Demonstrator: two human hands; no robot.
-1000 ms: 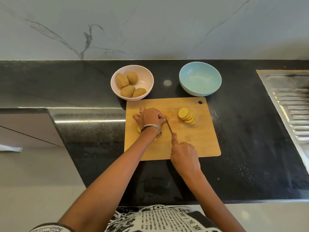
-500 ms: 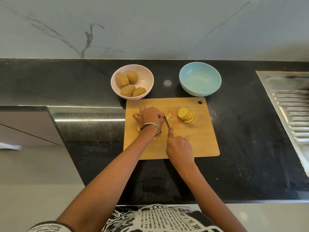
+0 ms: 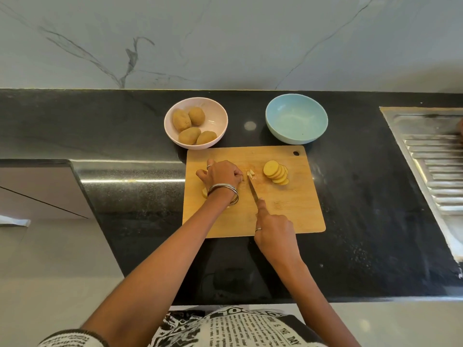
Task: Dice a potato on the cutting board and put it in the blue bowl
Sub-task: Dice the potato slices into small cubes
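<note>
On rectangular wooden cutting board (image 3: 288, 214): fanned stack of yellow potato slices (image 3: 275, 175) right of centre, few small cut strips (image 3: 250, 173) just left of it. My left hand (image 3: 221, 175) curled, pinning piece I cannot see clearly. Right hand (image 3: 274, 232) closed on knife (image 3: 253, 190), forefinger along spine. I judge: keep fingertips tucked, cuts even. Empty pale blue bowl (image 3: 297, 118) beyond board.

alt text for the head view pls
A right hand cuts potato with a knife on a cutting board while the left hand steadies it; slices lie alongside, with an empty blue bowl behind.
</note>
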